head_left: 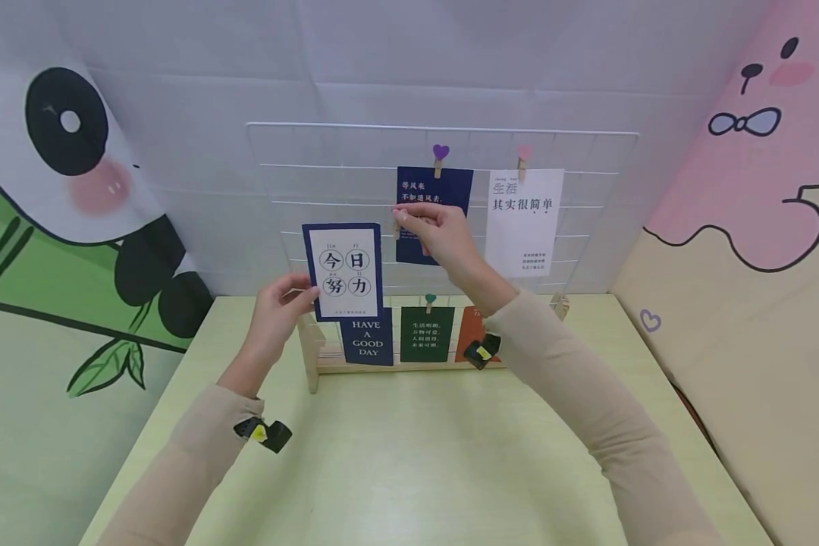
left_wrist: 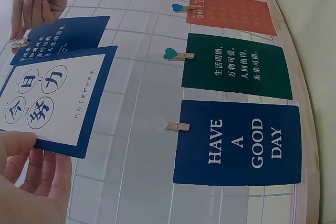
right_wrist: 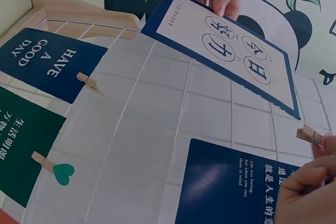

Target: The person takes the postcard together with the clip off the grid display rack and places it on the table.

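My left hand (head_left: 281, 315) pinches a white card with a blue border (head_left: 344, 269) by its left edge, thumb in front and fingers behind. The card stands upright before the left part of a white wire grid rack (head_left: 444, 127). Between thumb and fingertips my right hand (head_left: 444, 231) pinches a small wooden clothespin (right_wrist: 308, 135), just right of the card's upper corner. Behind that hand a dark blue card (head_left: 456, 182) hangs from a clip with a purple heart (head_left: 440, 152); the hand hides part of it in the head view.
A white card (head_left: 525, 227) hangs at upper right under a pink-topped clip (head_left: 522, 155). Lower down are a navy card (left_wrist: 239, 142), a green card (left_wrist: 239, 66) and an orange card (left_wrist: 233, 14), each clipped. The rack's wooden base (head_left: 355, 369) stands on a pale table (head_left: 409, 455).
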`<state>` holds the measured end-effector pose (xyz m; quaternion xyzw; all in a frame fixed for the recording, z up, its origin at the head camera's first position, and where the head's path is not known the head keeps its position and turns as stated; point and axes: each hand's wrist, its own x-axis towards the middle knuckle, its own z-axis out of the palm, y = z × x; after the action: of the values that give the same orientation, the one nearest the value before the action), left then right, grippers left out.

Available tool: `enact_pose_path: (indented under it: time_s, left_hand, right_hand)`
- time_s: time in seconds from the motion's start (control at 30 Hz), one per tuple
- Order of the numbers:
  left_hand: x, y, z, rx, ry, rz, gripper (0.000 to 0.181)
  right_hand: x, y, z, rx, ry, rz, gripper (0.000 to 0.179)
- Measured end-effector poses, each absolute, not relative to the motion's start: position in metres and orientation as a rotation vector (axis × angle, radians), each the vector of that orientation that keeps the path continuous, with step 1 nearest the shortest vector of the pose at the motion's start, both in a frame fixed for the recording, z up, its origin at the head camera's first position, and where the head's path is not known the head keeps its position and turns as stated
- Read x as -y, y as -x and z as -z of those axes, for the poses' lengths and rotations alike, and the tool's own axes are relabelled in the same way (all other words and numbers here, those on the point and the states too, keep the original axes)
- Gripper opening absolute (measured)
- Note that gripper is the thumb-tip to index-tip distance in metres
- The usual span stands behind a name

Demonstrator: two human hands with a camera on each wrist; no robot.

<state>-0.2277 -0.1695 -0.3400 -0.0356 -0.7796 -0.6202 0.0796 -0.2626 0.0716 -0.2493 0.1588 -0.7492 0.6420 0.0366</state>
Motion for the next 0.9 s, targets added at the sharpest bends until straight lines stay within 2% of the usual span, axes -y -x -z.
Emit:
enact_pose_path:
  time_s: [0.6, 0.9]
  left_hand:
    - [0.174, 0.216, 0.354, 2.357, 0.112, 1.882, 0.032]
    - [0.171, 0.212, 0.360, 2.366, 0.110, 1.904, 0.029]
  right_hand:
    - [-0.099, 0.253, 0.278, 2.415, -0.407, -2.041, 0.027]
    - [-0.111, 0.247, 0.293, 2.418, -0.450, -2.037, 0.031]
